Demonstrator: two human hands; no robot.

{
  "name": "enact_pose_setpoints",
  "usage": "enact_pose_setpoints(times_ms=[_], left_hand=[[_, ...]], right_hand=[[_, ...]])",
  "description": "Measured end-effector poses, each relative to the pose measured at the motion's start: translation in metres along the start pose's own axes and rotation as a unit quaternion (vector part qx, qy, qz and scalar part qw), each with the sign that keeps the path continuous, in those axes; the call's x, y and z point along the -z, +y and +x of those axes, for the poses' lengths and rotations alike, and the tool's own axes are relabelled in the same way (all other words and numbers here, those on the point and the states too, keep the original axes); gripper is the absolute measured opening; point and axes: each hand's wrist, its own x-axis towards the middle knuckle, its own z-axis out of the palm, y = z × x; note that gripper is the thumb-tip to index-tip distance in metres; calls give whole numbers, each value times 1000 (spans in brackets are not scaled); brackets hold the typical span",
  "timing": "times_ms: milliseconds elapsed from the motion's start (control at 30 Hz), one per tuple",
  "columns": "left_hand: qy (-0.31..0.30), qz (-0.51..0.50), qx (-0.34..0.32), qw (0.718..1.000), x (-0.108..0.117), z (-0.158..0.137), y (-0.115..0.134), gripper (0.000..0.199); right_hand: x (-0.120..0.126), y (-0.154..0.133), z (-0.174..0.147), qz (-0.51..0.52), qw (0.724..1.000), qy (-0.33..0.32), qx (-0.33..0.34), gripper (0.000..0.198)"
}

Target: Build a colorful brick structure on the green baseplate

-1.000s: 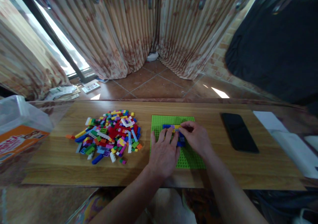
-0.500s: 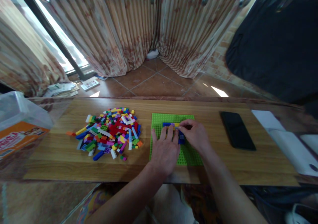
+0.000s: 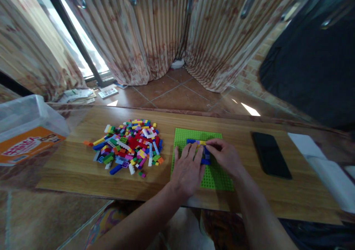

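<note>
A green studded baseplate [image 3: 217, 181] lies right of the middle of the wooden worktop [image 3: 83, 181], between its far and near edges. On the baseplate's far half sits a low build of toy bricks, with a blue brick [image 3: 191, 141] at its far left corner, a yellow brick [image 3: 202, 142] along its far side, and more blue bricks [image 3: 206, 162] at its near right corner.

The left hand [image 3: 187, 170] is palm down, its fingers spread and unclenched, fingertips over the build and hiding part of it. The right hand [image 3: 225, 155] comes in from the right, thumb and forefinger together at the right end of the yellow brick; the fingers cover the spot, so I cannot tell whether they pinch it or only press.

A heaped pile of mixed bricks [image 3: 134, 142] spreads over the worktop's left half, an orange brick [image 3: 88, 143] straying toward the left edge. A black smartphone [image 3: 271, 154] lies toward the right edge, well apart from the baseplate. A clear plastic box [image 3: 54, 117] with an orange label [image 3: 31, 145] stands by the left edge.
</note>
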Motion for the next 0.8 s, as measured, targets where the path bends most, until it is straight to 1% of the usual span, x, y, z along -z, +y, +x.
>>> enact_pose_setpoints(times_ms=[100, 200, 300, 400, 467, 533, 600, 700, 800], left_hand=[[12, -50, 21, 998, 6, 1, -3, 54], [54, -85, 31, 994, 9, 3, -11, 55], [92, -107, 43, 989, 10, 7, -22, 52], [101, -113, 64, 986, 12, 9, -28, 48], [98, -99, 65, 988, 15, 9, -27, 42], [89, -78, 45, 992, 16, 7, -25, 35], [77, -62, 9, 995, 16, 5, -22, 31], [58, -53, -45, 996, 12, 2, -19, 29], [37, -46, -65, 996, 7, 3, -18, 31]], right_hand=[[2, 5, 1, 32, 999, -15, -15, 21], [4, 7, 1, 36, 999, -33, -18, 24], [5, 7, 1, 15, 999, -41, -18, 26], [6, 6, 1, 3, 999, -43, -14, 27], [6, 4, 1, 2, 999, -42, -12, 26], [6, 3, 0, 0, 999, -41, -10, 25], [7, 3, 0, -3, 999, -43, -6, 26], [7, 6, 0, -5, 999, -51, -3, 28], [5, 9, 0, -5, 998, -57, -5, 28]])
